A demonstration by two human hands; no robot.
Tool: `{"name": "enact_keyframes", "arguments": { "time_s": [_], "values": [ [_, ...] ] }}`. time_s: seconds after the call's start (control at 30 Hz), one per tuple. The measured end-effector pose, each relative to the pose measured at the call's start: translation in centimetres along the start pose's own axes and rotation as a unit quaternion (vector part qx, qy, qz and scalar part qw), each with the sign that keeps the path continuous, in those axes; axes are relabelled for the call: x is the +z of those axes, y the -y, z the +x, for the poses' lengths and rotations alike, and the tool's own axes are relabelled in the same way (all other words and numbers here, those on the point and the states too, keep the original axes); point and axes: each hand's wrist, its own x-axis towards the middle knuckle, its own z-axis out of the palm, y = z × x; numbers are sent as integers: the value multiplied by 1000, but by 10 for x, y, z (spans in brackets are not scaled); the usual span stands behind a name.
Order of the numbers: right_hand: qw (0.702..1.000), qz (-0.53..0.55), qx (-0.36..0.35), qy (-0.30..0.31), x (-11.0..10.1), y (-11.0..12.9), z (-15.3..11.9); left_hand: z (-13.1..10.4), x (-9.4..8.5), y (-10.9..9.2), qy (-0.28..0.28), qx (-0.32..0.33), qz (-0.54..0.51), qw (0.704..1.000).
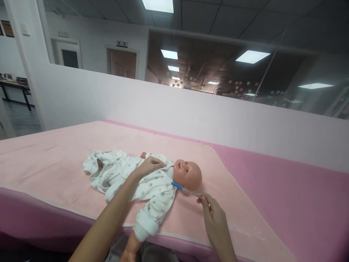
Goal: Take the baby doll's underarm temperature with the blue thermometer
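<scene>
Blue-tipped stick (177,186): pinching at clear end (best hold, probably light, stiff) in right hand (215,216), pointing beside neck of doll (193,176) lying on pink mat (62,149); resting left hand (148,166) on chest, grip unclear.

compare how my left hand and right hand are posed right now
The left hand lies on the outfit of the doll, while the right hand is off it, near its head. The right hand pinches a thin, blue-ended stick; whether the left hand grips cloth is unclear. Both are bare.
</scene>
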Motion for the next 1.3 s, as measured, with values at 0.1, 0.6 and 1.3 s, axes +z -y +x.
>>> {"name": "enact_keyframes", "arguments": {
  "time_s": [0.1, 0.6, 1.3],
  "values": [
    [1000, -19, 5, -5, 3, -24, -15, 0, 0, -1, 23, 11, -2, 1000],
    [970, -179, -125, -109, 62, 13, 0, 3, -2, 2, 6, 18, -17, 1000],
    [940, 159, -251, -167, 141, 44, 65, -4, -7, -2, 62, 38, -96, 993]
  ]
}}
